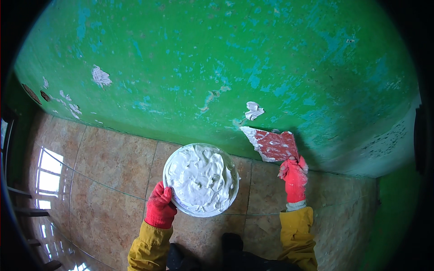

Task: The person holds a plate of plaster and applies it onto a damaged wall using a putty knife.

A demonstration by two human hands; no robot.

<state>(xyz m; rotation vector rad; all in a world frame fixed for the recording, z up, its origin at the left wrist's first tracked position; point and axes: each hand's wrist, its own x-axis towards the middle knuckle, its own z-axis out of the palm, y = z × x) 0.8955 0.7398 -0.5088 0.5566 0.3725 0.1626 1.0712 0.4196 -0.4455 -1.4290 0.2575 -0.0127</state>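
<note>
My left hand (161,206), in a red glove, is closed on the left rim of a round tub (202,179) full of thick white filler paste. Gloved in red too, my right hand (294,177) grips a red putty knife (274,143), a wide flat blade smeared with white paste along its left edge. The blade lies at or close to the lower part of the green wall (181,58); whether it touches cannot be told. Just above the blade, a fresh dab of white paste (254,110) sticks to the wall.
Flaking blue patches mark the wall, with another white smear (101,76) at left and two dark holes (45,95) near the corner. Brown floor tiles (113,158) meet its base. Dark furniture legs (31,212) stand at the left edge. My feet (232,241) show below the tub.
</note>
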